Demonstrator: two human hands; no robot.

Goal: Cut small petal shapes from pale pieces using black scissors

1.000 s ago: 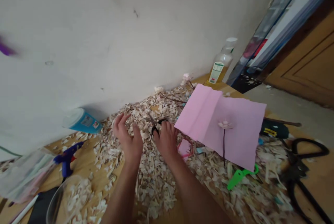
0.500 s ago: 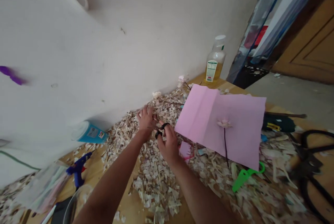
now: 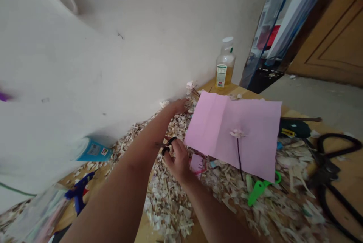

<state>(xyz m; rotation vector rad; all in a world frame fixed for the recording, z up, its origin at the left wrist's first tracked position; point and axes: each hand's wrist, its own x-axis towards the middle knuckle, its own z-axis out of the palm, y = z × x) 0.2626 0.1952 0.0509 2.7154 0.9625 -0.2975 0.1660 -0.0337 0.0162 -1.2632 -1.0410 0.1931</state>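
My left hand (image 3: 180, 105) is stretched far forward, low over the heap of pale scraps (image 3: 181, 121) by the wall. Its fingers are blurred, so I cannot tell whether they grip anything. Just beyond it stands a pale artificial flower (image 3: 191, 86) on a thin dark stem. In my right hand (image 3: 179, 161) is a pair of small scissors (image 3: 168, 144), its black handles around my fingers and its blades pointing left, close to my left forearm. To the right lies a pink sheet (image 3: 208, 126), with another pale flower (image 3: 237, 133) on a dark stem lying across it.
A clear bottle of yellowish liquid (image 3: 224, 69) stands at the far corner. A blue tub (image 3: 95, 150) leans by the wall, near a blue glue gun (image 3: 78, 192). Green scissors (image 3: 259, 190) and big black-handled shears (image 3: 326, 171) lie among scraps on the right.
My left hand has left its place by the scissors and reached forward and right towards the back flowers. My right hand keeps the scissors. The view has shifted slightly right.
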